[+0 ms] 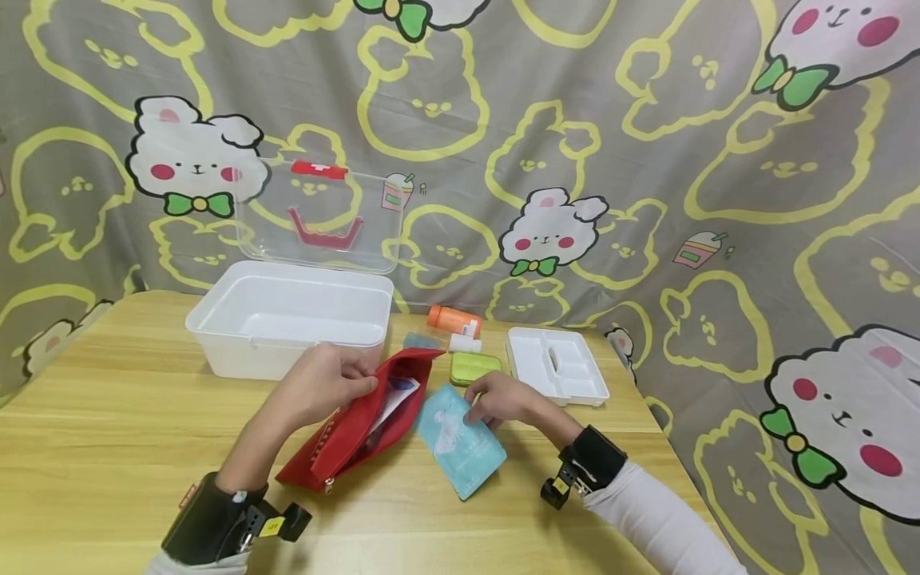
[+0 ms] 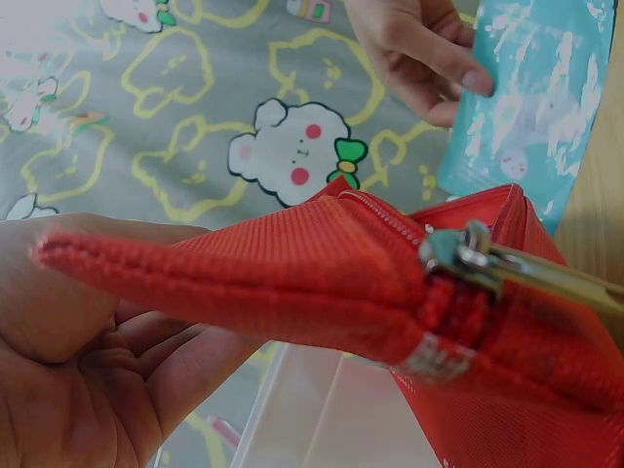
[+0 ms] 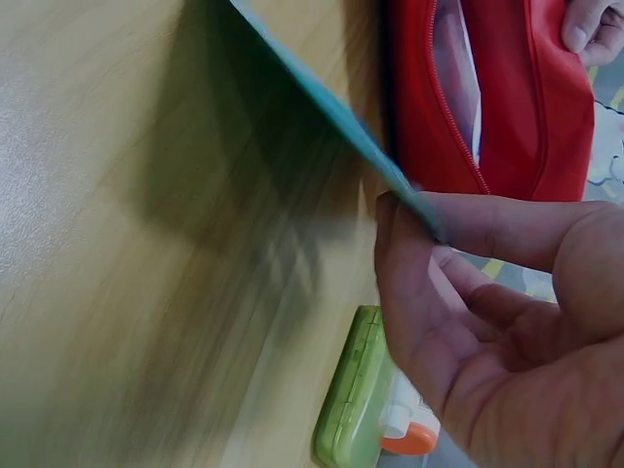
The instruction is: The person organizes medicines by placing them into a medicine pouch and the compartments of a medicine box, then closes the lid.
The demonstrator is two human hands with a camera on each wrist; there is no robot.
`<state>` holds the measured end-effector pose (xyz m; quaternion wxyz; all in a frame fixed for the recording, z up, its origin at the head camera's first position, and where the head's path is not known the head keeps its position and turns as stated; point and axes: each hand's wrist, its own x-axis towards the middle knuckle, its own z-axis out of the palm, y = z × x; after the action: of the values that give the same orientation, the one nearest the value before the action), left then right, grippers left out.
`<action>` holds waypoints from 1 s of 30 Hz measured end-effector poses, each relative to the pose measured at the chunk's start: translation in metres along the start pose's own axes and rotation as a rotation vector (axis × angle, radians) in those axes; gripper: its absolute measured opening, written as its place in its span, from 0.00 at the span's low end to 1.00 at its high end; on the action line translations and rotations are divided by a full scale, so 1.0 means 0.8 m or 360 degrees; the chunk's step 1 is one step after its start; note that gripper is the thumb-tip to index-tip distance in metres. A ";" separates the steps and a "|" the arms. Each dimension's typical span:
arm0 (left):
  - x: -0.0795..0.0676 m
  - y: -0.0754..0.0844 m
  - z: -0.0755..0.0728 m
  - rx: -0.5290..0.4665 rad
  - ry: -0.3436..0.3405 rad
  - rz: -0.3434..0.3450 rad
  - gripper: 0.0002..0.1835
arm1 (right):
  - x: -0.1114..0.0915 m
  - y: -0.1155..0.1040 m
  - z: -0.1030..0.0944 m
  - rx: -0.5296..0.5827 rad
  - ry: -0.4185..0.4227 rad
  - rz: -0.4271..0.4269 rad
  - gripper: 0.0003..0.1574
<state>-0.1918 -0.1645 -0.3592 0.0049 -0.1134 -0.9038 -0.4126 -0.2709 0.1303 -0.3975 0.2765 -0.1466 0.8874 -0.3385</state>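
In the head view my left hand (image 1: 329,385) grips the edge of a red zippered pouch (image 1: 402,391), whose mouth gapes. A white packet (image 1: 395,399) shows inside it. The left wrist view has the metal zipper pull (image 2: 478,253) close up at one end of the pouch. To the pouch's right, my right hand (image 1: 499,399) pinches a light-blue flat packet (image 1: 463,443) near its upper edge, with the thumb on one side and fingers on the other. From the right wrist camera the blue packet (image 3: 341,122) is edge-on, held above the table beside the pouch.
A white box (image 1: 287,351) with a raised clear lid (image 1: 323,224) stands at the back left. Behind my hands lie a green case (image 1: 474,367), an orange bottle (image 1: 454,320) and a small white item (image 1: 465,343). A white compartment tray (image 1: 532,359) sits at the right.
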 end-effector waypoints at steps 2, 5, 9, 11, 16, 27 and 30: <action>0.000 0.000 0.000 0.0006 0.0001 -0.0001 0.02 | -0.001 0.000 -0.001 0.0036 0.0028 -0.0017 0.09; 0.000 0.001 0.000 0.0011 -0.0001 -0.0013 0.02 | -0.002 0.002 -0.003 0.0072 0.0070 -0.0043 0.10; 0.000 0.001 0.000 0.0009 -0.0007 -0.0032 0.02 | -0.003 0.004 -0.006 0.0119 0.0111 -0.0067 0.09; 0.000 0.002 0.000 0.0013 -0.0007 -0.0033 0.02 | -0.005 0.004 -0.008 0.0149 0.0123 -0.0080 0.09; 0.000 0.002 0.000 0.0020 -0.0005 -0.0026 0.02 | -0.009 0.004 -0.016 0.0240 0.0116 -0.0097 0.09; -0.001 0.002 -0.001 0.0028 0.0003 -0.0015 0.02 | -0.020 -0.002 -0.030 0.0256 0.0020 -0.0077 0.11; -0.001 0.002 -0.001 0.0030 0.0004 -0.0022 0.02 | -0.021 -0.002 -0.033 0.0241 -0.0018 -0.0075 0.12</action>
<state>-0.1911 -0.1641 -0.3575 0.0043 -0.1066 -0.9084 -0.4044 -0.2726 0.1505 -0.3740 0.2836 -0.1479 0.8541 -0.4102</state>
